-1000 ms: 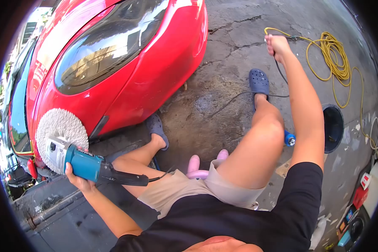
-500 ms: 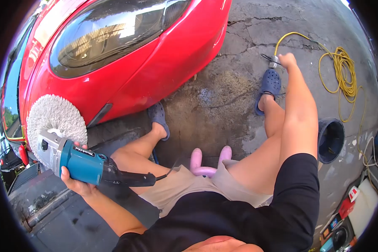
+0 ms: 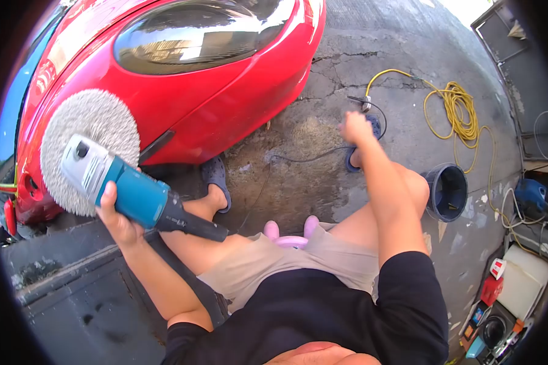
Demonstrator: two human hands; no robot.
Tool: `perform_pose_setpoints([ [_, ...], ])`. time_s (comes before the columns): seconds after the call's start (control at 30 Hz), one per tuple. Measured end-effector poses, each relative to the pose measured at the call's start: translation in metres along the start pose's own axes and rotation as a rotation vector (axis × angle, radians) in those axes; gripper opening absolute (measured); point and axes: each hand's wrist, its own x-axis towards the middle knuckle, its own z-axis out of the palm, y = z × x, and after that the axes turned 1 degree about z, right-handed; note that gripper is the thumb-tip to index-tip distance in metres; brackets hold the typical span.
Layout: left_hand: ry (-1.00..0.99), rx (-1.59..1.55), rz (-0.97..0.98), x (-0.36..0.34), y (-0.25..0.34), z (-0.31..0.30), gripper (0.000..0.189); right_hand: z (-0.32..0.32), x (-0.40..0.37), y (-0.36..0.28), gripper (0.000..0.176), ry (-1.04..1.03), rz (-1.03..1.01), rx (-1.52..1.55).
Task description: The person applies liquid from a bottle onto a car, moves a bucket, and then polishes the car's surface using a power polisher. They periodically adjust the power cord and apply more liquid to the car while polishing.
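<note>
My left hand (image 3: 120,216) is wrapped round the teal body of a polisher (image 3: 137,194). Its white fluffy pad (image 3: 97,131) is beside the front corner of a red car (image 3: 195,100). My right hand (image 3: 354,128) is raised over my clog at the right; its fingers are blurred, so what they hold, if anything, is unclear. Just beyond it a plug and socket (image 3: 366,104) lie at the end of a yellow extension cord (image 3: 388,71). A thin black cord (image 3: 307,160) runs across the ground from the polisher side towards that socket.
A coil of yellow cord (image 3: 460,115) lies on the ground at the right. Nearer me stands a dark bucket (image 3: 449,193). A box of assorted items (image 3: 493,328) sits at the lower right. A pink stool (image 3: 291,241) is under me.
The view has shifted, showing more at the right. My right hand has drawn back from the socket. The polisher is tilted more, and the black cord now shows across the ground.
</note>
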Motion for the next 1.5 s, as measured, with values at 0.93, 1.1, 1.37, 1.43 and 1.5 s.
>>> perform_pose_setpoints([
  [0.93, -0.076, -0.022, 0.088, 0.013, -0.003, -0.009, 0.053, 0.063, -0.175, -0.100, 0.053, -0.219, -0.202, 0.459],
  [1.1, -0.042, 0.018, 0.097, 0.008, -0.008, -0.006, 0.055, 0.024, -0.192, -0.159, 0.060, -0.116, -0.335, 0.914],
  [1.37, -0.005, 0.100, 0.134, -0.016, 0.000, 0.010, 0.059, -0.065, -0.280, -0.332, 0.076, -0.435, -0.612, 1.191],
  [1.43, -0.018, 0.086, 0.121, -0.021, 0.004, 0.012, 0.069, -0.031, -0.287, -0.341, 0.067, -0.398, -0.538, 1.202],
  [1.5, -0.007, 0.081, 0.123, -0.027, -0.008, 0.011, 0.077, -0.023, -0.292, -0.334, 0.058, -0.328, -0.591, 1.336],
])
